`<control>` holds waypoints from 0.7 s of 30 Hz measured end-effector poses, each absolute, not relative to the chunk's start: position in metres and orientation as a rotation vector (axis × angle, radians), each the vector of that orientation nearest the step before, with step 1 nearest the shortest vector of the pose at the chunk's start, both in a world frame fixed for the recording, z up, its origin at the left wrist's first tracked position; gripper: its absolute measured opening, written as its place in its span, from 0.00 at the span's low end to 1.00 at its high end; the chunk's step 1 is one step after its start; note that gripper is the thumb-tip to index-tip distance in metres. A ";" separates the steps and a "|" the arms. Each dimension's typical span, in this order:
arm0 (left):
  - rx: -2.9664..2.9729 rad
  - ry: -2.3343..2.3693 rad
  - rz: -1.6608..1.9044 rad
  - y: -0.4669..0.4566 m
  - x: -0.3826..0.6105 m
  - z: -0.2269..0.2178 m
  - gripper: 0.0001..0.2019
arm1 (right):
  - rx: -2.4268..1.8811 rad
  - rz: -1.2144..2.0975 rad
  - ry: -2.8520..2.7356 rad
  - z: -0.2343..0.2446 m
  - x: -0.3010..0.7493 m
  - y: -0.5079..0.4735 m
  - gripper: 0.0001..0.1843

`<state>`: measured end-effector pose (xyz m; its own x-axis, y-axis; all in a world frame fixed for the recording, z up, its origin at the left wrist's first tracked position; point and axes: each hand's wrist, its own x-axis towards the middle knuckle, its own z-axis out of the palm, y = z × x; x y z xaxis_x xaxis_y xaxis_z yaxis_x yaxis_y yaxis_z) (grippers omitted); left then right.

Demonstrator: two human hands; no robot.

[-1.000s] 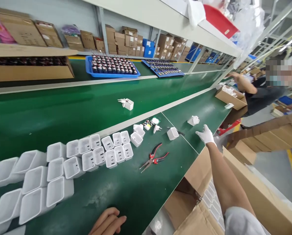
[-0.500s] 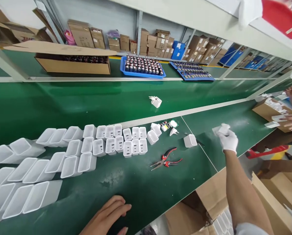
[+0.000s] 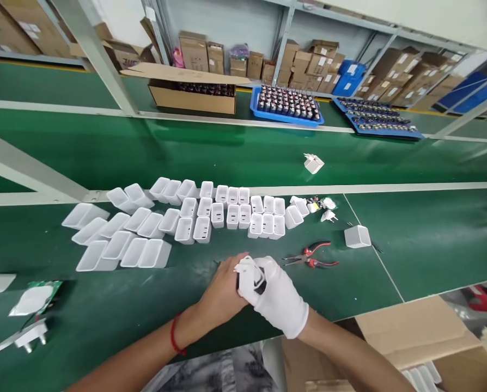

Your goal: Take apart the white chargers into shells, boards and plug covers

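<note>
My bare left hand [image 3: 222, 288], with a red cord at the wrist, meets my right hand [image 3: 282, 302] above the bench's near edge. The right hand wears a white glove. Between them, both hands grip a small white plastic piece [image 3: 248, 279] with an opening; its exact kind is partly hidden by the fingers. Just to the right lie red-and-black long-nose pliers [image 3: 310, 256], jaws pointing left. Behind the hands stand rows of white open-topped plastic housings [image 3: 268, 224], several with small slots inside.
Right of the pliers sits a white housing [image 3: 357, 236] with dark leads. A white plug piece [image 3: 328, 216] lies near a small circuit board [image 3: 329, 203]. At left are another board [image 3: 35, 298] and plug [image 3: 31, 333]. An open carton [image 3: 419, 332] stands below the front edge.
My right hand has come back from the far right to the front middle. My left hand has risen to join it on the white piece. The view has swung to the right.
</note>
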<state>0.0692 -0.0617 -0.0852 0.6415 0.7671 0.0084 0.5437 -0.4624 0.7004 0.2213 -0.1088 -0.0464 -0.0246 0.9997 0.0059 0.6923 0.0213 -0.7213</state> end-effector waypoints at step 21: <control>1.719 0.823 0.476 -0.040 -0.004 -0.089 0.39 | -2.419 0.332 -2.553 -0.042 0.380 -0.125 0.15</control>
<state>-0.0038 -0.0397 -0.0891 0.6757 0.7312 -0.0934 0.2835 -0.1408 0.9486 0.3802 -0.1250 -0.0420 -0.0221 0.9164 -0.3996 0.9882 0.0807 0.1304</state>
